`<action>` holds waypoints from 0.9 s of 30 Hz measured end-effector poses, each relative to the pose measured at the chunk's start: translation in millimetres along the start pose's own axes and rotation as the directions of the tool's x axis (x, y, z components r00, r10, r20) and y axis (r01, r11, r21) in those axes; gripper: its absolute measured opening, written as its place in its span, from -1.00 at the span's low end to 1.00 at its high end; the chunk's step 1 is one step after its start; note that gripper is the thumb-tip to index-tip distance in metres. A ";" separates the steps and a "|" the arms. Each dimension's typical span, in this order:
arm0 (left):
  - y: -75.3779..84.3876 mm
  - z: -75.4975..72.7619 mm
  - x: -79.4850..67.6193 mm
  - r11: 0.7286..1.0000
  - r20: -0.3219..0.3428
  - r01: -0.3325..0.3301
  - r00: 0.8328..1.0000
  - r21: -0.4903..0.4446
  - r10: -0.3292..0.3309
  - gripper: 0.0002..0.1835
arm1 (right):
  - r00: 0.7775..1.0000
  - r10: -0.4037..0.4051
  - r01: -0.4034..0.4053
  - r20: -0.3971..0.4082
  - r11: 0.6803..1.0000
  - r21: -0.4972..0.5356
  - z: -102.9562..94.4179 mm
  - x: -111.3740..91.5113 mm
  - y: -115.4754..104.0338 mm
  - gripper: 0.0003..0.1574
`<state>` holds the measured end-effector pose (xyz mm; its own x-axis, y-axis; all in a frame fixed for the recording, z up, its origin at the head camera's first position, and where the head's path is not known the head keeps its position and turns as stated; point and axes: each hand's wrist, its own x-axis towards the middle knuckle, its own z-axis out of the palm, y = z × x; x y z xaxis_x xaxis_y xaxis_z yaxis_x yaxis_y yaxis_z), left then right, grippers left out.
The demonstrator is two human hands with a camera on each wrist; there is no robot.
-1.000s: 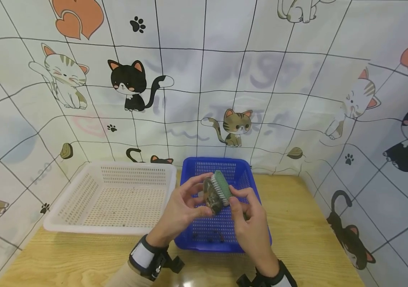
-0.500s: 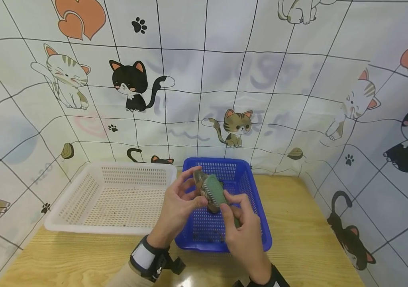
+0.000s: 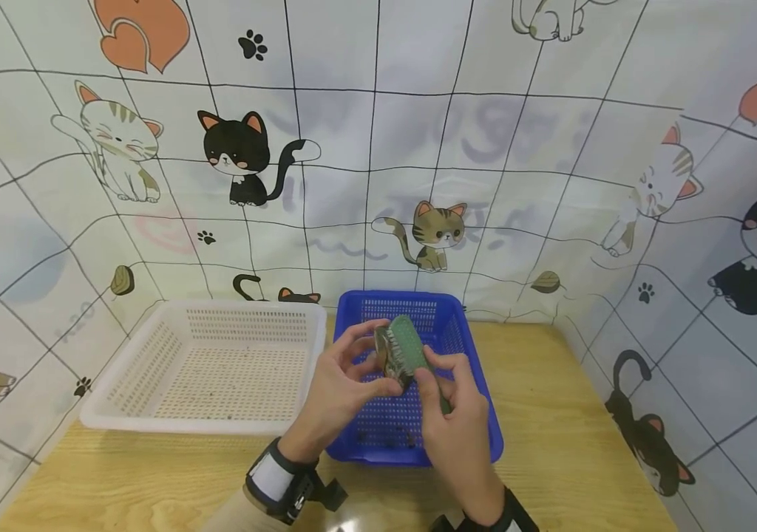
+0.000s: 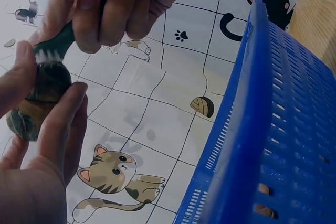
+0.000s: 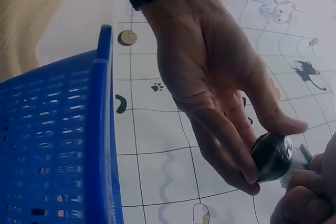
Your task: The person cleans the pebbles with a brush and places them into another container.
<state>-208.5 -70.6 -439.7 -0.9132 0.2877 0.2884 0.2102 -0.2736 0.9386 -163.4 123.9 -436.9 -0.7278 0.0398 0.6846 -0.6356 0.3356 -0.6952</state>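
A green scrubbing brush (image 3: pixel 409 344) with white bristles is gripped by its handle in my right hand (image 3: pixel 461 425). Between the thumb and fingers of my left hand (image 3: pixel 332 391) is a rounded, mottled dark-green and brown stone-like lump (image 3: pixel 385 353), its exact kind unclear. The bristles lie against its side. In the left wrist view, the lump (image 4: pixel 32 114) looks smooth and glossy, with the brush (image 4: pixel 59 43) at its top. Right wrist view: my left hand (image 5: pixel 210 77) pinches the lump (image 5: pixel 273 156) beside the bristles. Both hands are over the blue perforated basket (image 3: pixel 412 459).
A white perforated basket (image 3: pixel 202 426) stands to the left of the blue one on the wooden table (image 3: pixel 538 443). Small dark bits (image 3: pixel 388 437) lie at the near end of the blue basket's floor. A cat-print sheet (image 3: pixel 338 148) covers the walls behind and beside.
The brush and my right hand have shifted back and forth across the lump. My left hand has tilted the lump and turned it again, still holding it over the blue basket.
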 end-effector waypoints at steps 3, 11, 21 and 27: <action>0.7 -1.9 -0.1 0.999 0.031 -0.015 0.999 -0.032 0.016 0.12 | 0.996 0.088 -0.090 0.026 0.993 0.075 -3.4 3.2 -0.6 -0.81; 1.0 -6.7 0.7 0.988 0.024 -0.069 0.997 -0.135 0.072 0.17 | 0.980 0.172 -0.185 0.099 0.972 0.142 -6.3 3.6 -4.7 -0.83; -0.1 -10.7 0.5 0.988 0.099 -0.076 0.991 -0.137 0.090 0.08 | 0.993 0.045 -0.059 0.110 0.990 0.126 -2.7 -1.2 -1.6 -0.86; -1.1 -11.2 2.8 0.993 0.253 -0.078 0.963 -0.085 0.097 0.04 | 0.996 -0.013 0.001 0.089 0.991 0.136 -8.5 6.7 0.3 -0.80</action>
<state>-215.2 -79.8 -442.1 -0.7703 0.4828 0.4165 0.2502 -0.3720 0.8939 -166.2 132.3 -430.7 -0.7396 -0.0489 0.6713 -0.6653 0.2045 -0.7181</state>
